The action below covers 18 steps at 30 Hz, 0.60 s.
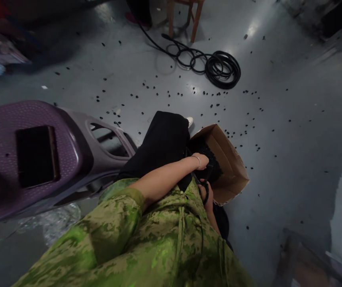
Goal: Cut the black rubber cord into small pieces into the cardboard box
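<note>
My left hand, with a thin bracelet at the wrist, is curled at the mouth of an open cardboard box. Its fingers are closed, and dark material hides what they may hold. Many small black pieces lie in the box, which is tilted towards me beside my black-clad leg. Just below, my right hand is bent close to the box's near edge. A black band or strip curves around it; its kind is unclear. The right fingertips are mostly hidden.
A purple plastic stool stands at left with a dark phone on it. Small black pieces are scattered over the grey floor. Ahead lie a coiled black hose or cable and a wooden stool, near another person's leg.
</note>
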Tool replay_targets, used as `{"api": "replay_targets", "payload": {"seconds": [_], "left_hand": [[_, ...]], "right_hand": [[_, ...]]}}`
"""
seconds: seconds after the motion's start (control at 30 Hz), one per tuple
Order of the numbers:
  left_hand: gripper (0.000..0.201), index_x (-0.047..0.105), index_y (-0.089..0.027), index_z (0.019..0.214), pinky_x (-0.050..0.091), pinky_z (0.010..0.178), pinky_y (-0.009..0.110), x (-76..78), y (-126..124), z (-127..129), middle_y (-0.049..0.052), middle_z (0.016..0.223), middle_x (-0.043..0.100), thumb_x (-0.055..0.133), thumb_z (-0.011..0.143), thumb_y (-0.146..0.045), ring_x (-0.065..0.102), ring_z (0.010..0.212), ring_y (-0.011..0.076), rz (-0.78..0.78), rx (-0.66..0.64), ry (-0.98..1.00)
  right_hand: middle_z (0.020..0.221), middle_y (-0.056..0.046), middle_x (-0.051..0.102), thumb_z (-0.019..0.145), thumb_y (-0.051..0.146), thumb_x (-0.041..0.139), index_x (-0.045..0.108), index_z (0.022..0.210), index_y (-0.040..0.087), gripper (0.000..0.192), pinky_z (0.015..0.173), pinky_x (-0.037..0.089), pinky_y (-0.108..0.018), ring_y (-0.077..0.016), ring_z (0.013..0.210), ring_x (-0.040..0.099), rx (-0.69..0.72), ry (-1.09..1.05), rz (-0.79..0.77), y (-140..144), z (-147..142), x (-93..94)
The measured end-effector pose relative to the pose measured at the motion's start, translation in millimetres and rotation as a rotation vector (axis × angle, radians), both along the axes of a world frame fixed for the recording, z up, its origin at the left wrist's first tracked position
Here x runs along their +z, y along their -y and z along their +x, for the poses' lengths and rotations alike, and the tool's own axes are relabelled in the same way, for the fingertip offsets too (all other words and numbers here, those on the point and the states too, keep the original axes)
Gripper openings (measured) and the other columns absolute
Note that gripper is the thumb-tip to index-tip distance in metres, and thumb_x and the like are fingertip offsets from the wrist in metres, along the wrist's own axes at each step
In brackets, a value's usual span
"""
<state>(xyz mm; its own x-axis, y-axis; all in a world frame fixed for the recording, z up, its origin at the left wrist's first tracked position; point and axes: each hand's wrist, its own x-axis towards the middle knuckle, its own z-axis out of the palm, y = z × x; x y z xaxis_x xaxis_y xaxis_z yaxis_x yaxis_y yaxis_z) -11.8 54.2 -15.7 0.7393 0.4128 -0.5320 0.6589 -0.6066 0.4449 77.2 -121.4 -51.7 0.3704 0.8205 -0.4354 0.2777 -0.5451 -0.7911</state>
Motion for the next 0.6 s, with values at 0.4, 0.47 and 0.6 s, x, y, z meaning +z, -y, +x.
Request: {"api": "replay_targets", "payload": {"seconds": [0.4, 0.47, 0.6], "left_hand": [[0.029, 0.068, -0.013, 0.104, 0.047, 0.089, 0.032, 3.0, 1, 2, 0.015, 0.107, 0.067, 0.057, 0.082, -0.029, 0.060, 0.107, 0.0256, -0.042, -0.024, -0.012], [0.028, 0.069, -0.013, 0.102, 0.047, 0.089, 0.032, 3.4, 1, 1, 0.015, 0.105, 0.068, 0.057, 0.082, -0.029, 0.060, 0.107, 0.0252, -0.038, -0.036, -0.001], [0.029, 0.068, -0.014, 0.104, 0.048, 0.088, 0.031, 3.3, 1, 1, 0.014, 0.109, 0.067, 0.053, 0.085, -0.030, 0.059, 0.108, 0.0247, -0.027, -0.040, -0.024]], "right_hand": [[0.084, -0.006, 0.067, 0.069, 0.051, 0.053, 0.064, 0.093, 0.014, 0.046, 0.077, 0.043, -0.032, -0.0208, 0.081, 0.058, -0.015, 0.014, 0.080, -1, -1, -5.7], [0.083, -0.006, 0.067, 0.070, 0.051, 0.054, 0.064, 0.093, 0.014, 0.045, 0.076, 0.043, -0.031, -0.0200, 0.080, 0.058, -0.011, 0.017, 0.111, 0, -1, -7.7], [0.087, -0.006, 0.067, 0.072, 0.047, 0.054, 0.064, 0.095, 0.014, 0.042, 0.077, 0.042, -0.031, -0.0199, 0.082, 0.058, 0.010, 0.051, 0.126, 2, 1, -13.4]]}}
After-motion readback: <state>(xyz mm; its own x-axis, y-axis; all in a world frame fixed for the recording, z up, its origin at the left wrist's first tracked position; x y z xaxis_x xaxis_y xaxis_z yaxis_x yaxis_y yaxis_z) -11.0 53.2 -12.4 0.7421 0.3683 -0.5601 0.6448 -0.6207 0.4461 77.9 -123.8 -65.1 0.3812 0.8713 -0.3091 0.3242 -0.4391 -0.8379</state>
